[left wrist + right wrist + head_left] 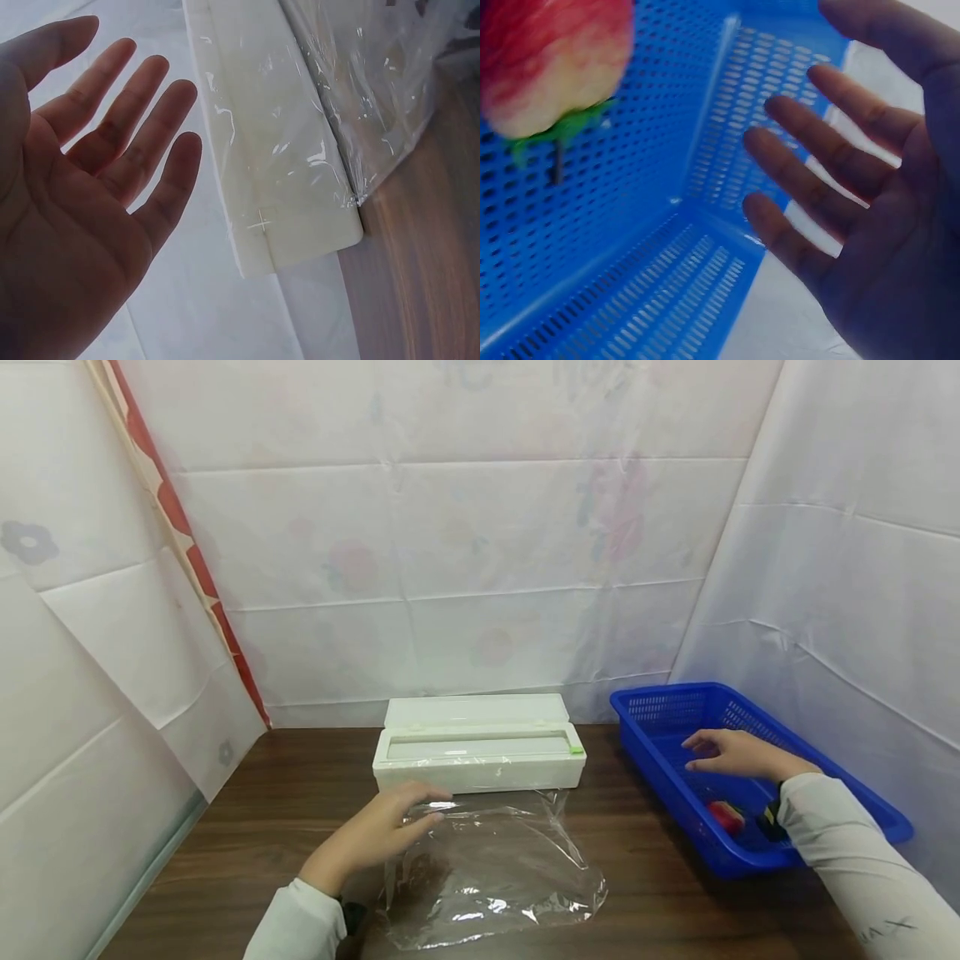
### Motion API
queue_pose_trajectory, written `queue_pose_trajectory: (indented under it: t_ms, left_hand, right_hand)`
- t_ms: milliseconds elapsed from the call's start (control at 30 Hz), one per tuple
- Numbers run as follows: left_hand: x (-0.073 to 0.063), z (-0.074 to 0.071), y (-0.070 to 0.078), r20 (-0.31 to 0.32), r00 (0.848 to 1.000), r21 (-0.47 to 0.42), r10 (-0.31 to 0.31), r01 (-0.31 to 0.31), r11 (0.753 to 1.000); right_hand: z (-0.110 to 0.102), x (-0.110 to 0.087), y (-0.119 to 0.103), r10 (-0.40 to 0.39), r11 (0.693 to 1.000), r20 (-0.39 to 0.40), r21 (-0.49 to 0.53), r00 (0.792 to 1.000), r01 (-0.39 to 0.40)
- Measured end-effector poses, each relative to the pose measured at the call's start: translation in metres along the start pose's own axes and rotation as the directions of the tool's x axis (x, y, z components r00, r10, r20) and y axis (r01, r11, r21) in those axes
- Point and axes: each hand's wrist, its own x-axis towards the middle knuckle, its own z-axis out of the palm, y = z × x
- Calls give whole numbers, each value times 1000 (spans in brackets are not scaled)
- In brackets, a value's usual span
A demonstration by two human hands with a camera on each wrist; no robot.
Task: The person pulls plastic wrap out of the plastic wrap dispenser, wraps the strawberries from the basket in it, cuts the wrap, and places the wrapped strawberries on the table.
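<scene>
A sheet of clear plastic wrap [510, 868] lies on the table, drawn out from a white wrap dispenser box [480, 772] with its lid raised. My left hand [378, 827] hovers over the left edge of the wrap, fingers loosely extended; whether it touches the film I cannot tell. In the left wrist view that hand [97, 165] holds nothing. My right hand [738, 753] is above the blue basket [652, 768], fingers relaxed and holding nothing. Inside the basket lies a red and yellow fruit with green leaves and a stem [559, 67], like a peach; it is apart from the hand.
A green slider [576, 750] sits at the dispenser's right end. Pale sheeting [480, 543] hangs behind and on both sides. The dark wooden table [277, 810] extends left of the wrap. Part of the basket's near end is hidden by the right sleeve.
</scene>
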Motion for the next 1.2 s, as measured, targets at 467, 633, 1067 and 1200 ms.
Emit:
queue_pose_trajectory:
  t_ms: [467, 633, 1067, 1200]
  left_hand:
    - [1, 6, 8, 27, 999, -3, 18, -18, 1000]
    - [1, 7, 13, 57, 998, -64, -17, 21, 998]
    - [2, 10, 20, 57, 998, -14, 13, -13, 1000]
    - [3, 14, 21, 69, 997, -4, 33, -32, 999]
  right_hand:
    - [11, -7, 4, 68, 995, 199, 54, 978, -80]
    - [12, -10, 3, 115, 984, 312, 97, 943, -152]
    - [16, -18, -4, 280, 920, 457, 124, 844, -372]
    - [18, -18, -5, 284, 914, 464, 132, 839, -383]
